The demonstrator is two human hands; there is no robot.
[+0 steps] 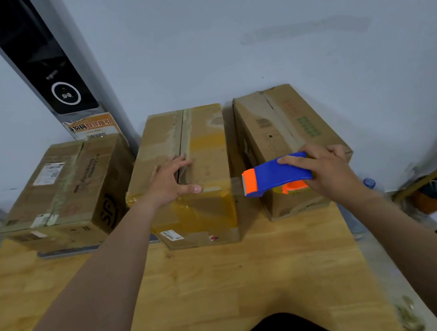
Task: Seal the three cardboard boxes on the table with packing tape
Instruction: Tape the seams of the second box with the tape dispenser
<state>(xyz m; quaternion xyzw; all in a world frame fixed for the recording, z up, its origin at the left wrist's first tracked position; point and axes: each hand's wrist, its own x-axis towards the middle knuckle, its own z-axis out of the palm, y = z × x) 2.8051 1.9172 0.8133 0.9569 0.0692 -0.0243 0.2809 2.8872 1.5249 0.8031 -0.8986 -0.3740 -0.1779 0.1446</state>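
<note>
- Taping the middle box (202,145) (seam (183,171) gaping).
- Left hand (173,182) pressing on it, fingers straight.
- Right hand (325,167), fingers curled round the tape gun (274,176).
- Next: pull the tape (236,183) tight, stick it down.

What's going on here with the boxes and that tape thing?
A person is taping the middle box of three on a wooden table. The left hand presses flat on its top by the flap seam. The right hand grips a blue and orange tape dispenser just right of that box, and a strip of tape seems to stretch from it to the box's front edge.
</note>
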